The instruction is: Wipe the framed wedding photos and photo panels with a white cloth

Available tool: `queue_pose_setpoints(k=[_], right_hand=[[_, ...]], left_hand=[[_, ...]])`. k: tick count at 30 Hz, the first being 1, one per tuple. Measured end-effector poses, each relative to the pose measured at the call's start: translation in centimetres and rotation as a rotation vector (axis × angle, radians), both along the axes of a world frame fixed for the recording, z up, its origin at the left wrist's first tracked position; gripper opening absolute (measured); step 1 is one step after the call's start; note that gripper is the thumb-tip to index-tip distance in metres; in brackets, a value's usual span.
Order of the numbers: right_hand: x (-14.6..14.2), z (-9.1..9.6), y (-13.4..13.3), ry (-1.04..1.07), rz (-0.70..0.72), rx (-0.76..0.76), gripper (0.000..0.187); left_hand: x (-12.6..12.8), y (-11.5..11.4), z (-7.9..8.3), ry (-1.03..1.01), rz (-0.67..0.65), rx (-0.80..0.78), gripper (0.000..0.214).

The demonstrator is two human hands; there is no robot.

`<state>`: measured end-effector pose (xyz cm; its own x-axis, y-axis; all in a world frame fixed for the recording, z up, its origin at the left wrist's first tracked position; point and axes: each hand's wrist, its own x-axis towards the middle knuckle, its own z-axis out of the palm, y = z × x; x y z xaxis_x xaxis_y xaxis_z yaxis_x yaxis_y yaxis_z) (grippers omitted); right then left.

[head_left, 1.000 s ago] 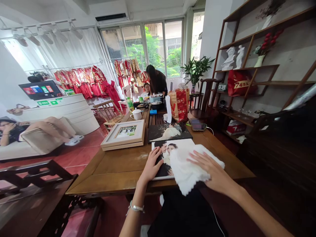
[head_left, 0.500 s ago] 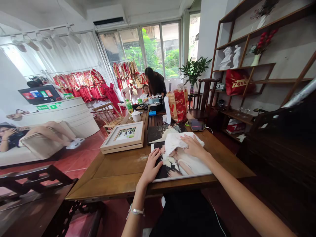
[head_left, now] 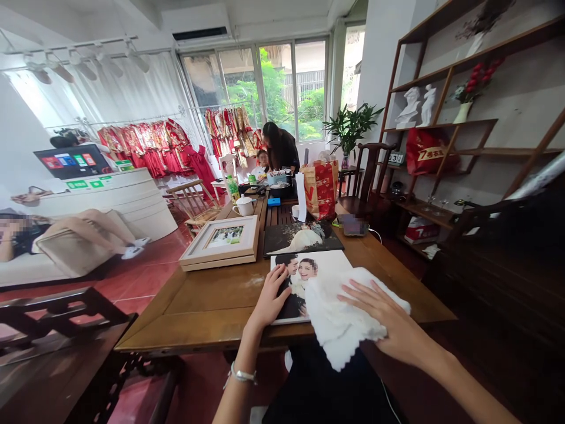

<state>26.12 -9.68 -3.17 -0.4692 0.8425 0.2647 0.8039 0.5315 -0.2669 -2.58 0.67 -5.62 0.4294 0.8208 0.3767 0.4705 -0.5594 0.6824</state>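
Observation:
A wedding photo panel [head_left: 298, 290] lies near the front edge of the table, showing a couple. My left hand [head_left: 271, 299] rests flat on its left side, fingers apart, with nothing in it. Over the panel's right side, my right hand [head_left: 383, 315] holds a white cloth [head_left: 333, 321] against the surface, its fingers spread over the fabric. The cloth covers the lower right of the picture, and one corner hangs past the table edge. Just behind lies a darker photo panel [head_left: 304, 238] with a white dress on it.
Left of the panels stand stacked wooden picture frames [head_left: 218, 237]. Beyond are a white lidded cup [head_left: 243, 205], a red-and-brown paper bag [head_left: 321, 191] and a phone-like device [head_left: 352, 225] with a cable. A person in black [head_left: 282, 147] bends over the table's far end.
My right hand and the cloth have slid right and toward me, uncovering the couple's faces. The cloth is spread wider. My left hand has stayed in place.

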Motion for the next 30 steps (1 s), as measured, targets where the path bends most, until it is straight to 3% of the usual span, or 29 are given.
queue_pose_setpoints(k=[4,8,11,15,20,23,26,30], right_hand=[[-0.1,0.3,5.3,-0.009,-0.144,0.002,0.073],[-2.0,1.3,11.4,-0.012,-0.237,-0.012,0.064],[-3.4,1.7,13.4,-0.018,-0.266,-0.015,0.06],[-4.2,1.3,10.7,-0.018,-0.198,-0.009,0.062],[-3.4,0.3,2.3,-0.054,-0.033,0.027,0.072],[-2.4,0.0,-1.2,-0.059,0.003,0.013,0.072],[-1.6,0.0,-1.0,-0.058,-0.045,-0.004,0.074],[-1.3,0.3,4.3,-0.047,-0.189,-0.008,0.071]], left_hand=[[-0.1,0.0,0.2,0.023,-0.003,-0.002,0.047],[-0.2,0.3,0.1,0.007,-0.019,0.005,0.047],[-0.2,0.4,-0.1,0.002,-0.019,0.0,0.048],[-0.2,0.3,-0.2,-0.018,-0.015,-0.001,0.047],[-0.1,0.2,-0.2,-0.024,-0.001,0.001,0.046],[0.0,0.2,-0.2,-0.02,0.004,-0.005,0.047],[-0.1,0.2,-0.2,-0.008,0.002,-0.001,0.046],[-0.1,0.2,0.0,0.008,-0.007,0.013,0.047]])
